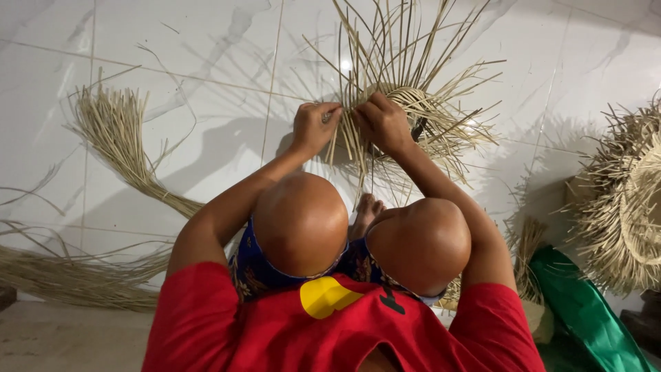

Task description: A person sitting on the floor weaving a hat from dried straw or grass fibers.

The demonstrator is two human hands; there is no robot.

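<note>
A half-woven basket of pale reed strips (413, 103) stands on the white tiled floor in front of my raised knees, with long loose strips fanning upward and outward. My left hand (315, 125) pinches strips at the basket's left edge. Close beside it, my right hand (381, 122) grips strips near the woven rim. The two hands almost touch. One bare foot (367, 210) shows between my knees, below the basket.
A bundle of loose reeds (120, 141) lies at the left, with more reeds (76, 275) along the lower left. A second woven basket (626, 200) with ragged ends stands at the right edge. Green cloth (585, 310) lies at the lower right.
</note>
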